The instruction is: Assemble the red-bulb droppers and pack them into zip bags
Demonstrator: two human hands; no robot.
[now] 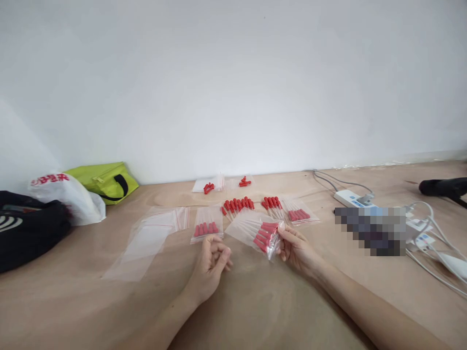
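My right hand (296, 249) pinches the edge of a clear zip bag (242, 224), raised over the table. Inside the bag lie several droppers with red rubber bulbs (265, 236), bulb ends towards my right hand. Left of the bag, my left hand (211, 262) is loosely curled, with nothing visible in its fingers. Just beyond that hand lies a filled bag of droppers (206, 227); another filled bag (299, 213) lies to the right. Loose droppers with red bulbs form two groups, a wider one (239, 204) and a smaller one (273, 204).
Flat clear zip bags (146, 243) overlap on the left. Small red bulbs (208, 187) lie on bags near the wall. A green bag (105, 180), a white plastic bag (73, 197) and a black bag (32, 233) stand far left. A power strip (352, 198) and cables occupy the right.
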